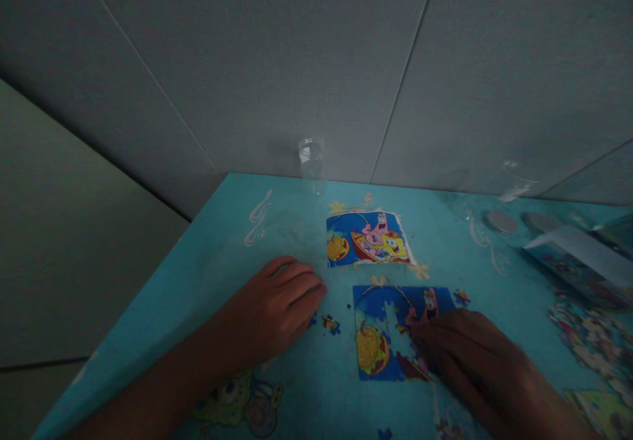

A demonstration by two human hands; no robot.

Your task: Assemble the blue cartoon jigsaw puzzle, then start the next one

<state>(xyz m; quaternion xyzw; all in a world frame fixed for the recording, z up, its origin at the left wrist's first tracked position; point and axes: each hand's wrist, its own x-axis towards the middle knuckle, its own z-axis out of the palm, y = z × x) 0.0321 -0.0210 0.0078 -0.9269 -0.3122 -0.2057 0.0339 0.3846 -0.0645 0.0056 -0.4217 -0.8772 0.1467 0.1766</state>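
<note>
A partly assembled jigsaw puzzle [372, 301] lies on the turquoise table, with a cartoon burger at its left and an irregular gap in its middle. My right hand [469, 354] reaches over its right part, fingers bent together at a small yellow-and-dark puzzle piece [403, 328] by the gap; the hand covers that side of the picture. Left of the puzzle, my left hand [289, 305] rests palm down, its fingers loosely bent and slightly apart. Beside its fingertips are a loose puzzle piece [330, 324] and a blue piece [312, 320] partly hidden by the hand.
Behind the puzzle lies a reference picture [368, 239]. A clear cup [312, 163] stands near the wall. At right are a heap of loose pieces [593, 334], an open box [583, 262] and round lids [501, 221]. Another piece [462, 297] sits by the puzzle's upper right corner.
</note>
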